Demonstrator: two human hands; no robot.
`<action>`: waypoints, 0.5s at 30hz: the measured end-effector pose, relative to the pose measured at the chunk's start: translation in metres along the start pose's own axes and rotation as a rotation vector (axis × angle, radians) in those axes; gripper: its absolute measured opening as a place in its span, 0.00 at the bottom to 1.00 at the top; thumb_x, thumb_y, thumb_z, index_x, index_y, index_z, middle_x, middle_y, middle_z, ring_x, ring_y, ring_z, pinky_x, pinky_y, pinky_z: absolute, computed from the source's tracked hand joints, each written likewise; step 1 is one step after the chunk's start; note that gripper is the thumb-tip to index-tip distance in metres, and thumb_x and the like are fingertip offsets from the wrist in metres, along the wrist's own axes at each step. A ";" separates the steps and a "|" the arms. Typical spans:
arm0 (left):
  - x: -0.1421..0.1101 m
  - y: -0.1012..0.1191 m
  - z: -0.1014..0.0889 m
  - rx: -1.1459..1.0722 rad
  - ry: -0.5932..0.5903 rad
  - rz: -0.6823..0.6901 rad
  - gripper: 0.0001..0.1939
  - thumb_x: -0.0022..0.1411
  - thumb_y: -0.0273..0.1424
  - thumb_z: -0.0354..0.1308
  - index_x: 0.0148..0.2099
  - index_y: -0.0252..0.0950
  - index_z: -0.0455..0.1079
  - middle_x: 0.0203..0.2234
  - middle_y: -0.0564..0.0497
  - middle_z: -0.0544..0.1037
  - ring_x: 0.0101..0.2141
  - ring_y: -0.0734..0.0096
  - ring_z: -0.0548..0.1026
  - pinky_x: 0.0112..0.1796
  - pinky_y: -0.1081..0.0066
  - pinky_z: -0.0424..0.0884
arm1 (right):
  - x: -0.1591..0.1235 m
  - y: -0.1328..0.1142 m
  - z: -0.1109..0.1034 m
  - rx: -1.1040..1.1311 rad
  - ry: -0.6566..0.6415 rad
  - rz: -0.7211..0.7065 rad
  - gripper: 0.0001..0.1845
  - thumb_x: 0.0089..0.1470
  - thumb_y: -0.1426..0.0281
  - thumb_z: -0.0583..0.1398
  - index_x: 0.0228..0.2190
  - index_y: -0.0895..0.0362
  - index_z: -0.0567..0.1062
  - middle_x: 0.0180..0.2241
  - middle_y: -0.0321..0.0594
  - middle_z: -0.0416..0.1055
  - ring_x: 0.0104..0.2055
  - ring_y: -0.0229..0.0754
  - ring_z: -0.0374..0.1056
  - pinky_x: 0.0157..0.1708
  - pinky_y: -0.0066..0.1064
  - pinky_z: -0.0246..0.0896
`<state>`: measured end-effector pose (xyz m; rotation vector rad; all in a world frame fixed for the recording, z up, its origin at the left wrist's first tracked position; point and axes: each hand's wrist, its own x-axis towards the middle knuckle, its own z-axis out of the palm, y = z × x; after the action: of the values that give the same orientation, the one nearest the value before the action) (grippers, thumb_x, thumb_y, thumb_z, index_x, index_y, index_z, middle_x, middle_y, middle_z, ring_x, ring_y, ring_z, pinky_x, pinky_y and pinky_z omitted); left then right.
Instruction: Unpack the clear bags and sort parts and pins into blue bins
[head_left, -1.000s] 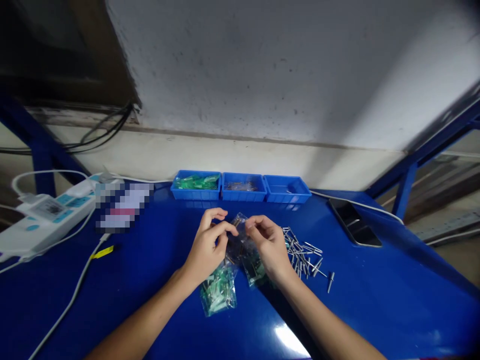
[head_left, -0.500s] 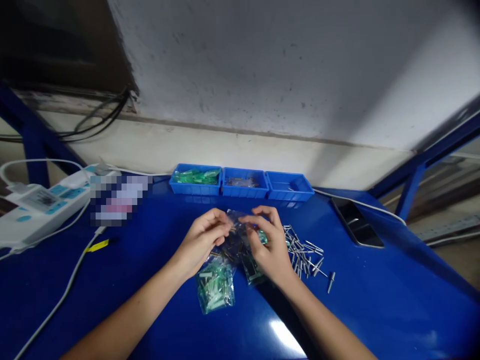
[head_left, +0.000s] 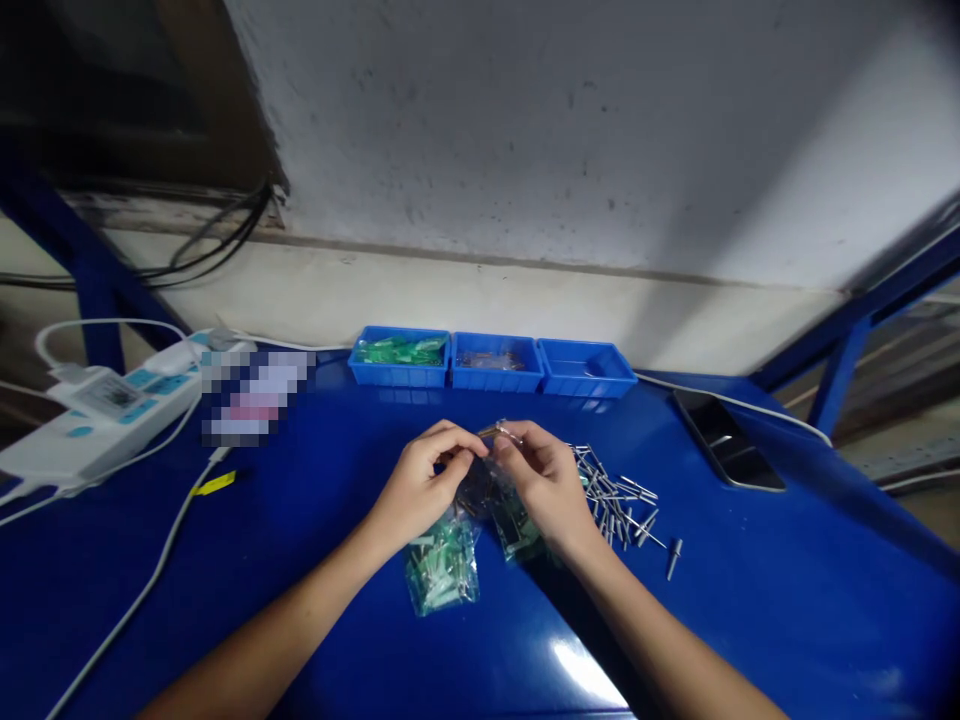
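Pale wall [head_left: 525, 150] behind a glossy blue tabletop [head_left: 750, 600]; right hand [head_left: 551, 490], thumb and fingers pinching a small clear packet [head_left: 491, 433] of brownish pins at the tabletop's middle; left hand [head_left: 424, 485], fingertips at the packet's other side, whether gripping cannot be told; beneath and between them, more clear packaging [head_left: 476, 490]; nearer the front edge, one green packet [head_left: 442, 572]; a second green packet [head_left: 517, 537], partly behind the right hand; just beside that hand, loose metal rivets [head_left: 611, 500]; toward the far right corner, a phone [head_left: 727, 440]; along the far edge, three blue bins [head_left: 496, 381]; risks, as judged: the packet slipping from a fingertip pinch, spilling pins if unsealed; rivets scattered by a sideways sweep of the right wrist.
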<state>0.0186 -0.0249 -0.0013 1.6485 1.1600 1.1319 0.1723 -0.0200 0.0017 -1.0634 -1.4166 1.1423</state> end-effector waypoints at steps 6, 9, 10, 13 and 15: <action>0.002 0.003 0.001 -0.442 0.010 -0.303 0.14 0.59 0.40 0.54 0.32 0.34 0.70 0.26 0.51 0.71 0.27 0.73 0.68 0.31 0.73 0.63 | -0.003 0.006 -0.001 -0.382 0.052 -0.388 0.10 0.53 0.72 0.55 0.33 0.53 0.76 0.37 0.41 0.67 0.42 0.44 0.65 0.42 0.39 0.62; 0.003 0.002 0.000 -0.459 0.045 -0.291 0.08 0.55 0.35 0.59 0.33 0.34 0.70 0.25 0.53 0.70 0.27 0.75 0.68 0.30 0.74 0.63 | -0.003 0.009 -0.001 -0.417 0.105 -0.404 0.14 0.53 0.72 0.54 0.41 0.51 0.73 0.43 0.44 0.63 0.48 0.46 0.61 0.45 0.42 0.60; 0.004 0.000 -0.001 -0.446 0.070 -0.267 0.06 0.54 0.33 0.59 0.34 0.35 0.69 0.26 0.53 0.70 0.28 0.75 0.68 0.31 0.74 0.64 | -0.003 0.010 0.000 -0.382 0.139 -0.367 0.16 0.53 0.71 0.55 0.45 0.51 0.70 0.44 0.44 0.62 0.48 0.46 0.61 0.43 0.40 0.61; 0.004 -0.005 -0.002 -0.402 0.175 -0.170 0.03 0.54 0.28 0.59 0.33 0.36 0.67 0.30 0.53 0.72 0.31 0.74 0.70 0.34 0.74 0.65 | 0.000 0.014 0.002 -0.159 0.157 -0.123 0.20 0.54 0.64 0.56 0.49 0.53 0.64 0.38 0.41 0.66 0.40 0.43 0.65 0.36 0.34 0.62; 0.003 -0.007 -0.003 -0.353 0.214 -0.115 0.03 0.55 0.28 0.59 0.32 0.37 0.66 0.32 0.53 0.72 0.33 0.74 0.71 0.35 0.74 0.65 | 0.002 0.016 0.003 0.039 0.037 0.079 0.17 0.56 0.57 0.53 0.41 0.54 0.68 0.29 0.37 0.67 0.32 0.40 0.65 0.31 0.31 0.60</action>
<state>0.0143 -0.0198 -0.0068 1.2006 1.0960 1.3737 0.1694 -0.0154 -0.0140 -1.1158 -1.3289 1.1959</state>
